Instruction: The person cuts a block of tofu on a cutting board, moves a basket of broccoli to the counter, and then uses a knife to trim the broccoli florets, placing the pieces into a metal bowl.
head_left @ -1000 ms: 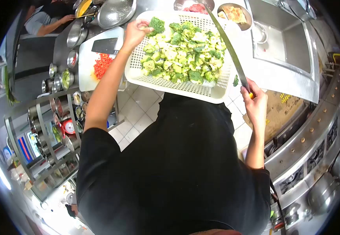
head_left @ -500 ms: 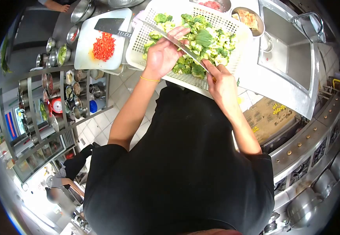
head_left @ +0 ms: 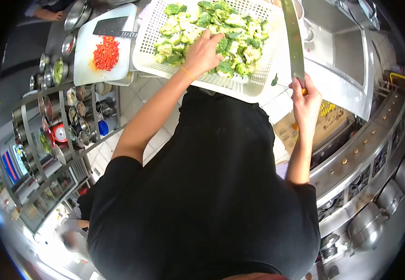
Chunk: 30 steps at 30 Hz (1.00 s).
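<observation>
My left hand [head_left: 203, 55], with a yellow band at its wrist, reaches palm down into the cut broccoli [head_left: 240, 39], fingers apart and touching the florets. The broccoli fills a white perforated basket [head_left: 142, 58]. To the right of the basket, my right hand [head_left: 305, 95] is closed round the orange handle of a long knife [head_left: 293, 39], its blade pointing up and away from me. A small green piece [head_left: 274, 80] lies just outside the basket's right side.
At the left, a white cutting board [head_left: 83, 60] holds chopped red pepper [head_left: 106, 53] and a cleaver [head_left: 110, 27]. Metal bowls [head_left: 69, 44] stand beyond it. A sink [head_left: 347, 51] is at the right. One co-worker's hand [head_left: 50, 15] shows top left; another person [head_left: 78, 224] is lower left.
My left hand has turned palm down and lowered onto the broccoli. My right hand has carried the knife right, off the basket, and the blade now points upward in view.
</observation>
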### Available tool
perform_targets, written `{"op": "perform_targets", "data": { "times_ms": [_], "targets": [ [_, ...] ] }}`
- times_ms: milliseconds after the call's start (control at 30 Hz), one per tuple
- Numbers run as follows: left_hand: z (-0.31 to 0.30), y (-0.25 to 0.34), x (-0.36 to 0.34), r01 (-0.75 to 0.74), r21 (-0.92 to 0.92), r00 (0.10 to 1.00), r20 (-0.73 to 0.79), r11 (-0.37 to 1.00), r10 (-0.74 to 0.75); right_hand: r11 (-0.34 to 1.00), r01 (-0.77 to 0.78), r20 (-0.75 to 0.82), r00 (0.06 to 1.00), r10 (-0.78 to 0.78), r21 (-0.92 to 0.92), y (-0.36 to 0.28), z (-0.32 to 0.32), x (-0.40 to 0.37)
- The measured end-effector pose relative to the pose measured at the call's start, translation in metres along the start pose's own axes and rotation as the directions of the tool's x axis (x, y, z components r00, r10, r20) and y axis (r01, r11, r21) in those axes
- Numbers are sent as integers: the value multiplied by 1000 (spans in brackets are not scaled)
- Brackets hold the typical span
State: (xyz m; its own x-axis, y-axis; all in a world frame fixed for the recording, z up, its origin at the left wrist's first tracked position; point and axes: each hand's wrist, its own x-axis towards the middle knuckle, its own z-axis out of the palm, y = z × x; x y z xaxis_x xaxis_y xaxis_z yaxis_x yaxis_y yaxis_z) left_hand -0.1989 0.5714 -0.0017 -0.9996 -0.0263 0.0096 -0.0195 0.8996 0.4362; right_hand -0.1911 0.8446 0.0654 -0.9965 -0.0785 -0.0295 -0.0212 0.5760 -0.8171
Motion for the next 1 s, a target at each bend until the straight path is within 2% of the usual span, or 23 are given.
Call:
{"op": "perform_targets", "data": {
  "times_ms": [33, 100, 133, 167, 200, 233, 267, 300, 333, 367, 433, 467, 567, 600, 633, 700, 733, 767, 833, 867, 900, 967, 1000],
  "targets": [
    [5, -1, -1, -10, 1, 1000, 19, 1000, 10, 1000, -20, -7, 1000, 20, 2, 3, 3, -7],
    [14, -11, 12, -18, -102, 999, -36, 995, 15, 995, -80, 20, 997, 78, 64, 11, 10, -14],
    [23, -22, 18, -16, -360, 994, -107, 933, -24, 996, -68, 11, 998, 68, 63, 8, 10, -18],
    [8, -16, 19, 133, -826, 991, 95, 548, -97, 993, -90, -12, 996, 91, 82, 4, 12, -21],
    [-8, -17, 14, 195, -937, 981, 184, 291, -65, 996, -66, -12, 998, 67, 56, 8, 12, -25],
    [-24, -17, 12, 254, -967, 967, 254, 16, -13, 999, -31, -12, 999, 32, 32, 12, 14, -26],
    [-37, -10, 9, 246, -969, 969, 246, 27, -7, 999, -23, -21, 999, 24, 41, 9, 14, -25],
    [-49, -5, 4, 269, -925, 963, 265, -268, 51, 1000, 16, -31, 999, -15, 22, 4, 17, -24],
    [-57, -4, 3, 284, -795, 957, 265, -537, 113, 998, 55, -40, 998, -55, 3, 0, 20, -23],
    [-59, -6, 3, 275, -801, 960, 259, -532, 106, 998, 64, -36, 997, -63, 10, -1, 25, -20],
    [-60, -7, 0, 193, -858, 980, 145, -476, 136, 950, 301, -103, 945, -309, -87, -1, 36, -13],
    [-69, 9, -3, 152, -897, 987, 157, -414, 23, 926, 374, -111, 920, -377, -43, -14, 38, -9],
    [-80, 15, -12, 210, -843, 977, 203, -495, 68, 887, 436, -21, 896, -444, -152, -48, 38, -6],
    [-81, 17, -15, 218, -847, 971, 240, -484, 16, 868, 468, 14, 881, -473, -168, -43, 45, -4],
    [-85, 19, -20, 232, -882, 964, 266, -410, -25, 864, 476, 23, 877, -479, -164, -48, 46, -2],
    [-69, 11, -32, 136, -734, 990, 127, -665, 63, 763, 591, 93, 802, -590, -262, -65, 49, 0],
    [-61, 16, -29, 83, -843, 964, 204, -532, -173, 720, 647, 107, 758, -643, -253, -68, 52, 4],
    [-62, 13, -32, 77, -843, 962, 203, -533, -181, 718, 651, 114, 755, -646, -248, -68, 58, 9],
    [-65, 8, -36, 223, -779, 957, 288, -587, -19, 619, 747, 32, 644, -764, -243, -67, 68, 16],
    [-62, 15, -42, 89, -860, 975, 179, -502, -134, 616, 750, 37, 642, -766, -240, -68, 69, 17],
    [-65, 16, -45, 84, -860, 975, 176, -503, -138, 619, 750, 42, 644, -764, -233, -71, 69, 17],
    [-75, 20, -48, 163, -777, 986, 144, -608, 81, 619, 752, 50, 643, -764, -225, -74, 68, 19],
    [-76, 24, -50, 161, -776, 987, 142, -610, 79, 615, 756, 57, 640, -766, -223, -75, 68, 19]
  ]
}}
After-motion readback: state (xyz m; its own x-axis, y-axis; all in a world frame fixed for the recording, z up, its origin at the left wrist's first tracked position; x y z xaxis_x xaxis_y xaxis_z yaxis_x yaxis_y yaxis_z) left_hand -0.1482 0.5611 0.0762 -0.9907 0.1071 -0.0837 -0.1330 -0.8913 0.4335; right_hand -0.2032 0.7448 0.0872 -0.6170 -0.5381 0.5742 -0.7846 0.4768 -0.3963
